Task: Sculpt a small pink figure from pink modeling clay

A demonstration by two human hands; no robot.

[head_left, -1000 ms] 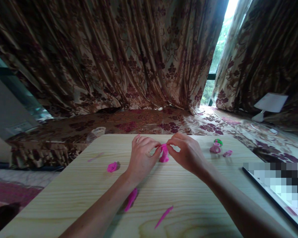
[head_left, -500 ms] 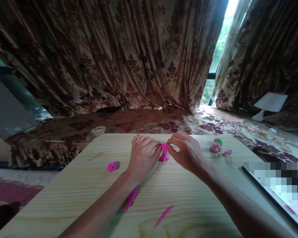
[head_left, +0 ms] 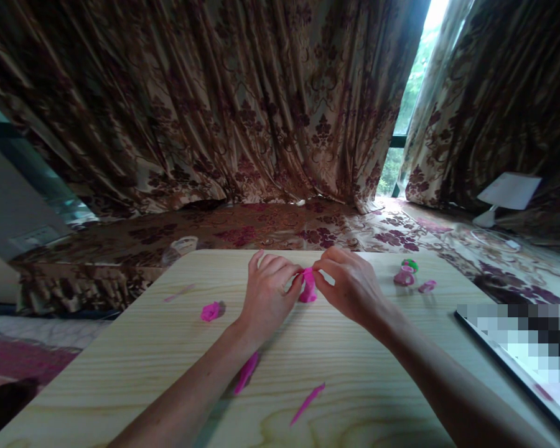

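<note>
Between my two hands hangs a bright pink strip [head_left: 308, 292] that looks like crepe paper. My left hand [head_left: 271, 289] pinches its upper edge on the left with thumb and finger. On the right, the fingertips of my right hand [head_left: 348, 277] pinch the same edge a short way off. The strip's lower end hangs down close to the tabletop; whether it touches I cannot tell. A crumpled pink paper piece [head_left: 210, 312] lies left of my left hand. Under my left forearm a folded pink strip [head_left: 247, 373] is partly covered. A narrow pink strip [head_left: 308, 403] lies nearer to me.
The wooden table [head_left: 354, 386] carries a small green and pink object [head_left: 407, 274] and a pink scrap [head_left: 427, 286] at the far right. A blurred, screen-like panel [head_left: 522, 367] covers the right edge. Behind are a clear container [head_left: 182, 247], a white lamp [head_left: 508, 191] and curtains [head_left: 242, 99].
Almost nothing differs. Both hands keep their pinch on the pink strip, and the view has shifted very slightly.
</note>
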